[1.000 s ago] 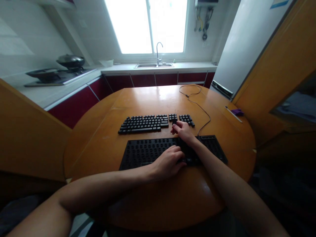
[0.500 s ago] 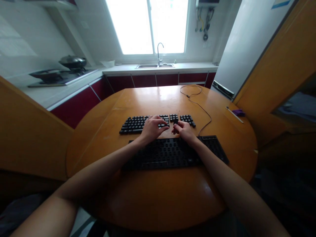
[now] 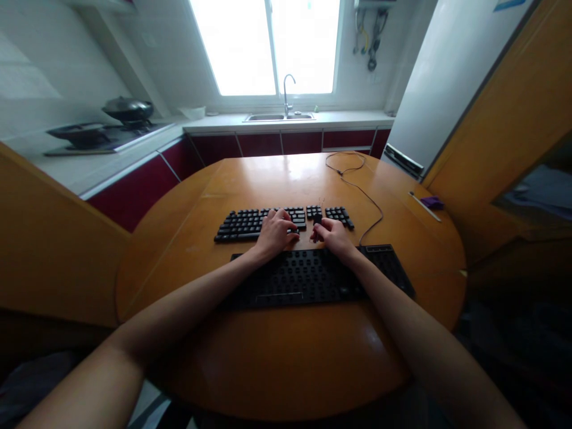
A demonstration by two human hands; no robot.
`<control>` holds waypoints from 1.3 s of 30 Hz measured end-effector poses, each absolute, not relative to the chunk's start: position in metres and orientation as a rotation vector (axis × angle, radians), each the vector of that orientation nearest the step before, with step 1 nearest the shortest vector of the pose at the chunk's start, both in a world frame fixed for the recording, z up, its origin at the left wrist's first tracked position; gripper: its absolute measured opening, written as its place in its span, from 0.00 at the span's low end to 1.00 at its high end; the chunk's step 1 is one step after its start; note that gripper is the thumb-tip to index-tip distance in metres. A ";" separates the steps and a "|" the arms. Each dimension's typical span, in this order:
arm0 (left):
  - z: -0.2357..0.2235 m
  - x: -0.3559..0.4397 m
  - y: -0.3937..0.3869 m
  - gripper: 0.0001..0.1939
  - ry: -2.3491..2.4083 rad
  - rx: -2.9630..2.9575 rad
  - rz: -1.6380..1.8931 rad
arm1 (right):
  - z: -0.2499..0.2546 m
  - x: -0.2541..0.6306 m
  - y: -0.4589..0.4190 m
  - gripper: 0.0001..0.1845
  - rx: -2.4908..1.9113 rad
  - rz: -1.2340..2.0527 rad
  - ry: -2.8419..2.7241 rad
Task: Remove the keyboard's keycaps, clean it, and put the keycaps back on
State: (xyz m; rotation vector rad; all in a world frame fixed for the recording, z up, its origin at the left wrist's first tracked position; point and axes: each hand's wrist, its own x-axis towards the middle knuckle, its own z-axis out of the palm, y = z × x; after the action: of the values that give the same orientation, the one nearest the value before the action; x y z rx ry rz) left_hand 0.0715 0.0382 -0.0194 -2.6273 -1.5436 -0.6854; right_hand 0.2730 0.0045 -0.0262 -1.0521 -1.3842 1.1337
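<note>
Rows of loose black keycaps (image 3: 239,223) lie on the wooden table, laid out in keyboard order. My left hand (image 3: 273,234) rests over their right part, thumb and forefinger closed around a dark keycap (image 3: 294,231) at the lower edge. My right hand (image 3: 334,235) grips a small black tool (image 3: 317,218) with thin wire prongs pointing away, which looks like a keycap puller. Nearer to me lies the black keyboard (image 3: 304,277) with its keycaps off over most of its surface. My forearms cover parts of it.
The keyboard's cable (image 3: 370,205) runs along the right side to a loop at the far edge of the table (image 3: 268,357). A white stick (image 3: 424,207) and a purple cloth (image 3: 432,203) lie at the right. Beyond are a sink (image 3: 279,117) and a stove (image 3: 107,140).
My left thumb and forefinger have come together on a keycap, the hand shifting slightly left. My right hand stays in place with the black tool. The view has tilted slightly.
</note>
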 end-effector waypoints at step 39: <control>-0.010 0.143 -0.082 0.06 -1.098 -3.365 -1.231 | -0.016 0.330 0.025 0.15 -1.148 1.068 -0.905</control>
State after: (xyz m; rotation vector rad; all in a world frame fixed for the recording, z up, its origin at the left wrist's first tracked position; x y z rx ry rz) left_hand 0.1434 -0.0822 -0.0096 -3.3649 -1.0982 -1.2314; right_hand 0.3297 0.0247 -0.0157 -1.1476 -0.9046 1.0680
